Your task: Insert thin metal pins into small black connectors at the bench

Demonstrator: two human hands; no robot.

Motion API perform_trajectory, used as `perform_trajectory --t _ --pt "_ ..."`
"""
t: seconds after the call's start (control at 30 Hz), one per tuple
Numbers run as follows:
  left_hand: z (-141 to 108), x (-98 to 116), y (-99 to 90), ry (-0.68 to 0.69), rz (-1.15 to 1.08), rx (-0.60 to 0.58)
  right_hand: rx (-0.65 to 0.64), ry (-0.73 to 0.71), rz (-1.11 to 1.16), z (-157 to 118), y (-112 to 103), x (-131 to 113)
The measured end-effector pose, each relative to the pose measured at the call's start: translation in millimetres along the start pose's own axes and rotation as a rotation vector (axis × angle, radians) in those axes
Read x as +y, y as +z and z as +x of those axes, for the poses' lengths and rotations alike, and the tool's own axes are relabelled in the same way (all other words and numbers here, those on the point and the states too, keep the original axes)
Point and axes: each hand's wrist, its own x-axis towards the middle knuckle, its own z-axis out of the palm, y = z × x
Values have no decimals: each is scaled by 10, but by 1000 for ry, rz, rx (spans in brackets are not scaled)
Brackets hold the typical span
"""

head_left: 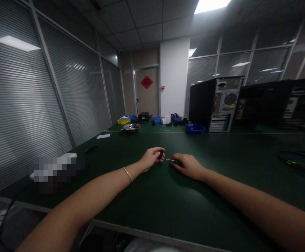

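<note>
My left hand (152,158), with a thin bracelet on its wrist, is closed around a small dark part (161,154) whose kind I cannot make out. Facing it, my right hand (186,163) rests low over the green tabletop (147,203), fingers wrapped round the dark handle of a screwdriver (171,160). The thin metal shaft points left, toward the small part, with a little gap between its tip and my left fingers. Much of the handle is hidden under my right hand.
A steel bowl (130,128), a yellow tray (123,120) and a blue bin (195,128) stand toward the back. Computer towers (215,105) line the right rear. Black cable (299,164) lies at right, a white paper (103,136) at left, near a blurred-out pale object (55,166).
</note>
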Motion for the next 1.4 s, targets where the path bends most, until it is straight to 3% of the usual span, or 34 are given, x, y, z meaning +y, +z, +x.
perform_trajectory --t 0.33,0.77,1.0,1.4 --pt "-2 -2 0 45 77 -76 -18 -19 -14 -5 -26 -35" --pt "-26 44 16 12 67 -52 133 91 98 -28 -46 -55" --pt "-57 89 7 -22 44 -76 134 84 48 -13 -25 -26" --pt "-30 41 -12 48 96 -102 115 88 21 -18 -30 -32"
